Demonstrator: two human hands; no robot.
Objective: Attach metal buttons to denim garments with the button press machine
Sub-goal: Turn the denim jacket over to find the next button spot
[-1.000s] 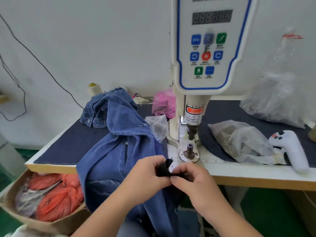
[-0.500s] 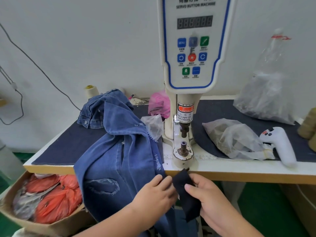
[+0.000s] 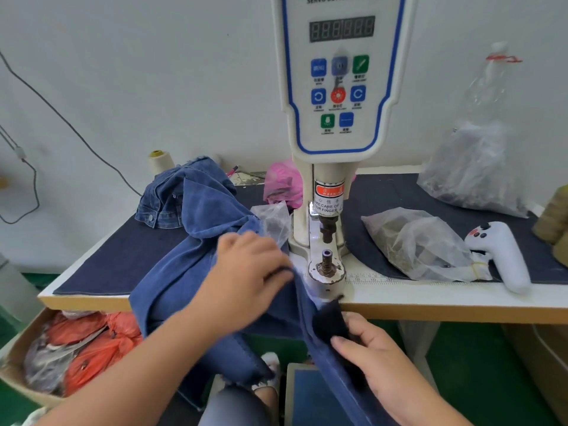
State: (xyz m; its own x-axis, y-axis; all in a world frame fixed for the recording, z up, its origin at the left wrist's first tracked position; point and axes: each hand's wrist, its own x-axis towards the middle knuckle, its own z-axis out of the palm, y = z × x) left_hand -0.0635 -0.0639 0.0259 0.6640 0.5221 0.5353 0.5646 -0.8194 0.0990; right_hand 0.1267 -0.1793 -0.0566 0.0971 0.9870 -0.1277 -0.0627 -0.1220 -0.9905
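**Fingers on denim at press die**

Fingers point(image 3: 341, 341) of right hand point(image 3: 373, 361) pinch a dark fabric patch point(image 3: 329, 318) against the denim garment point(image 3: 190, 265) below the worktop point(image 3: 461, 298) edge. Left hand point(image 3: 250, 272) grips the garment just beside the lower die point(image 3: 327, 262); motion blur hides its fingertips. Garment drapes over the worktop's front edge. Button press machine point(image 3: 341, 87) stands upright behind; bagged parts point(image 3: 415, 241) lie right of it.

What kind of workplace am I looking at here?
Most likely a garment factory workstation: a servo button machine stands on the worktable, blue denim garments are piled beside it, and clear bags, contents unclear, lie nearby.
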